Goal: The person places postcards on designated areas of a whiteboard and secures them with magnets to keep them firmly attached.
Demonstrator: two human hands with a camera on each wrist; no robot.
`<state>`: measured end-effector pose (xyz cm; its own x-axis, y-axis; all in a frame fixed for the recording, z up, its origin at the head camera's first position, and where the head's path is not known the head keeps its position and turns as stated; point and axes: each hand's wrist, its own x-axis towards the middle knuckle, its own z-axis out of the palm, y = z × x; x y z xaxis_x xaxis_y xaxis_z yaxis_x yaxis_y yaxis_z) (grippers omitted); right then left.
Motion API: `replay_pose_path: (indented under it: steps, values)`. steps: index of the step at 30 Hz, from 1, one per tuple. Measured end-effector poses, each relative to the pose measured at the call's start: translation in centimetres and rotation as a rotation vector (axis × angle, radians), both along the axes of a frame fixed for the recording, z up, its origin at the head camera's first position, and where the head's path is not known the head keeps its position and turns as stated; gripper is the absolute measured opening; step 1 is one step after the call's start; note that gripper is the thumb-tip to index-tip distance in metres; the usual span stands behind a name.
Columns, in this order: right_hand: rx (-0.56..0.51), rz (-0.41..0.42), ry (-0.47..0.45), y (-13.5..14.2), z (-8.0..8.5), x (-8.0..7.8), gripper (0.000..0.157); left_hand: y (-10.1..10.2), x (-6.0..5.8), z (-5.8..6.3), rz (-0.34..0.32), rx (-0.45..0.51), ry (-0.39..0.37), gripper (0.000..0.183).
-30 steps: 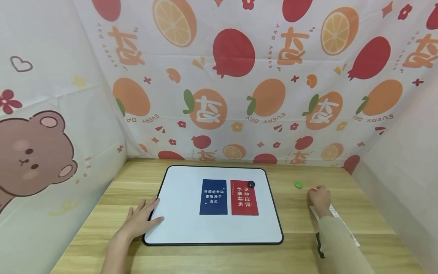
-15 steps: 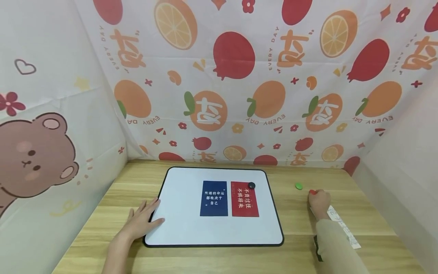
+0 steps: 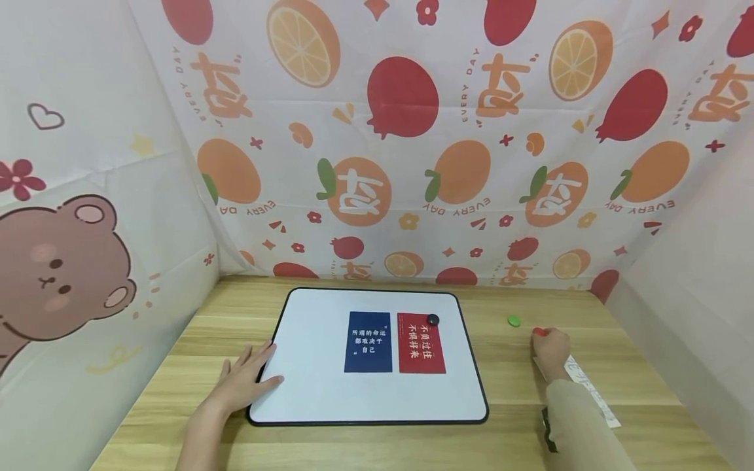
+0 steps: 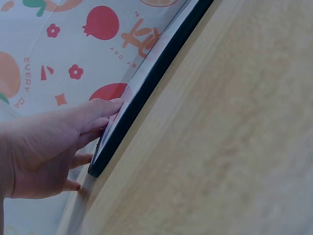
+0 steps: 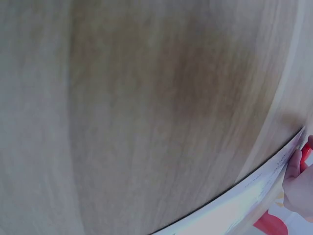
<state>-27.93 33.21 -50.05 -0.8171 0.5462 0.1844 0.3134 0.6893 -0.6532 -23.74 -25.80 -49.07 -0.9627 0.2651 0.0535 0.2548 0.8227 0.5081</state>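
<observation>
A whiteboard with a black rim lies on the wooden table. My left hand rests at its left edge, fingers spread. In the left wrist view, the thumb of that hand lies over the rim. A blue card and a red card lie side by side on the board, a round black magnet on the red one's upper right corner. Right of the board, my right hand pinches a small red magnet, whose red edge shows between the fingers in the right wrist view.
A round green magnet lies left of and beyond my right hand. Under the right forearm, a white card with writing is partly covered, with a black piece beside the sleeve. Fruit-printed cloth hangs behind the table.
More of the red magnet shows between my right fingers, where earlier only a sliver was visible. The left hand and the board stay put; the head view has shifted slightly.
</observation>
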Motion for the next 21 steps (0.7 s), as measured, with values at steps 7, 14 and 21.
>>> replay_pose_path:
  steps: [7, 14, 21]
  values:
    - [-0.057, -0.011, -0.004, 0.18, 0.08, 0.20, 0.033, 0.03, 0.06, 0.04, 0.000, 0.004, -0.006, 0.072]
    - [-0.059, -0.002, -0.026, 0.27, 0.07, 0.37, 0.035, 0.05, 0.13, 0.08, -0.001, 0.005, -0.001, 0.071]
    - [-0.051, 0.010, -0.023, 0.09, 0.31, 0.29, 0.037, -0.02, -0.04, -0.05, 0.002, 0.004, -0.006, 0.072]
